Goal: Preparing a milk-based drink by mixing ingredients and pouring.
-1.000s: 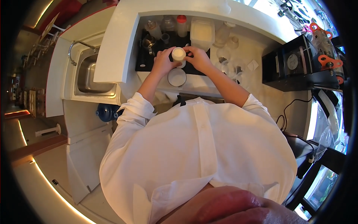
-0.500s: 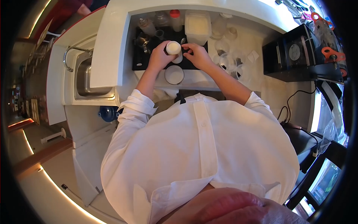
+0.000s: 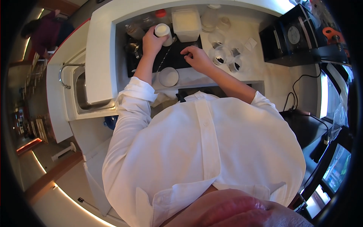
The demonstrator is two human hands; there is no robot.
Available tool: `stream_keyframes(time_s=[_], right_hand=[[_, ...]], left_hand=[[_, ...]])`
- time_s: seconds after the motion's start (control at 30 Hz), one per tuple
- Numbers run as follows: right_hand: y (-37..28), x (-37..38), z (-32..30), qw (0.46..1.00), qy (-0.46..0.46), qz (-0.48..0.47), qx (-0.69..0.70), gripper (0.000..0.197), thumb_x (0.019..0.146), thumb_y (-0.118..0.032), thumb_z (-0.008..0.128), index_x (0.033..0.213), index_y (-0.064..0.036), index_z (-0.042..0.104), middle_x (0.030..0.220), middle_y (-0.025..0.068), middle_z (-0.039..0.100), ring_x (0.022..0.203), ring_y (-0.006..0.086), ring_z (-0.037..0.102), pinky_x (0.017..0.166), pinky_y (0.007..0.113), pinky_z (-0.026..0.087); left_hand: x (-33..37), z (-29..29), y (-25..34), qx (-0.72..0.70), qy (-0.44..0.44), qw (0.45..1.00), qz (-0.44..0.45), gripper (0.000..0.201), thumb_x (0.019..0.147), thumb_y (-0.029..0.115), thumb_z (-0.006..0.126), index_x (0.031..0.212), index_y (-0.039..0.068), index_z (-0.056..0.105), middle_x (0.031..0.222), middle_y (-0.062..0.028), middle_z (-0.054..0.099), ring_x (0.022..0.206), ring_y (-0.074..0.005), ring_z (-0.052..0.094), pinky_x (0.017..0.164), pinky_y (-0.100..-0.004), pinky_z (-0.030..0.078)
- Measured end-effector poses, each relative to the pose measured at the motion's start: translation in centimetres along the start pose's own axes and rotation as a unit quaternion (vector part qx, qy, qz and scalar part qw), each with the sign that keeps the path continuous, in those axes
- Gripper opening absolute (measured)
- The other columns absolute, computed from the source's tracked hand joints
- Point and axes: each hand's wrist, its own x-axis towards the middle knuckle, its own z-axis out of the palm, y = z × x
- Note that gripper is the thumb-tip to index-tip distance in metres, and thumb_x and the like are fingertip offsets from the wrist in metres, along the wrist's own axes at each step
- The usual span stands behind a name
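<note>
My left hand (image 3: 151, 42) is wrapped round a white-lidded jar (image 3: 163, 31) near the back of a black mat (image 3: 177, 56). Whether the jar rests on the mat or is lifted, I cannot tell. My right hand (image 3: 196, 57) hovers over the mat's right part, fingers loosely bent and apart, with nothing visible in them. Between the hands lies a long twisted-handled bar spoon (image 3: 165, 57). Closer to me, on the counter's front ledge, stands a clear round cup (image 3: 168, 76) with pale contents or a pale base.
Behind the mat stand a red-capped bottle (image 3: 160, 14) and a square tub of white contents (image 3: 186, 23). Several clear cups (image 3: 220, 56), some with dark bits, stand to the right, before a black machine (image 3: 292, 36). A sink (image 3: 81, 89) is at left; another person (image 3: 49, 32) is beyond it.
The jar has moved with my left hand toward the far left of the mat. My right hand has come away from it, and the bar spoon's handle now shows. The whole view has shifted.
</note>
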Motion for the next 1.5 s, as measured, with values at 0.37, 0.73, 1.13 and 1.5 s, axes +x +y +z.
stream_keyframes(time_s=[0.37,0.73,1.13,1.5], right_hand=[[-0.4,-2.2,-1.0,0.999,-0.011,-0.001,0.049,0.024,0.095,-0.003,0.069,0.118,0.0002,0.077,0.112,0.0137,0.072,0.094,0.0241,0.072,0.088,0.038,0.059],[-0.3,-2.1,-1.4,0.999,-0.025,0.000,0.041,0.025,0.096,0.000,0.067,0.119,0.0000,0.076,0.111,0.0109,0.072,0.093,0.0202,0.070,0.087,0.035,0.058],[-1.6,-2.6,-1.9,0.998,-0.047,-0.011,0.044,0.024,0.097,-0.002,0.068,0.119,0.0002,0.077,0.108,0.0105,0.073,0.092,0.0195,0.071,0.087,0.034,0.058],[-0.8,-3.9,-15.9,0.968,0.029,0.032,-0.246,0.020,0.102,-0.023,0.075,0.113,-0.0078,0.082,0.112,0.0106,0.080,0.108,0.0300,0.075,0.096,0.039,0.057]], left_hand=[[2.8,2.3,-0.9,0.000,0.026,1.000,-0.006,0.066,0.077,0.030,0.099,0.135,0.007,0.076,0.124,-0.0192,0.082,0.117,-0.0348,0.080,0.101,-0.0452,0.062],[3.2,2.9,-1.1,0.006,0.026,1.000,-0.010,0.071,0.078,0.037,0.098,0.137,0.005,0.074,0.124,-0.0213,0.082,0.118,-0.0367,0.079,0.103,-0.0468,0.061],[2.0,0.8,-0.5,0.130,0.003,0.991,-0.018,0.080,0.085,0.050,0.094,0.144,0.001,0.068,0.130,-0.0250,0.079,0.121,-0.0406,0.077,0.103,-0.0477,0.061],[-8.3,-10.5,3.6,-0.240,-0.019,0.970,-0.040,0.053,0.117,0.048,0.058,0.146,0.006,0.068,0.149,-0.0103,0.068,0.140,-0.0242,0.061,0.115,-0.0417,0.049]])
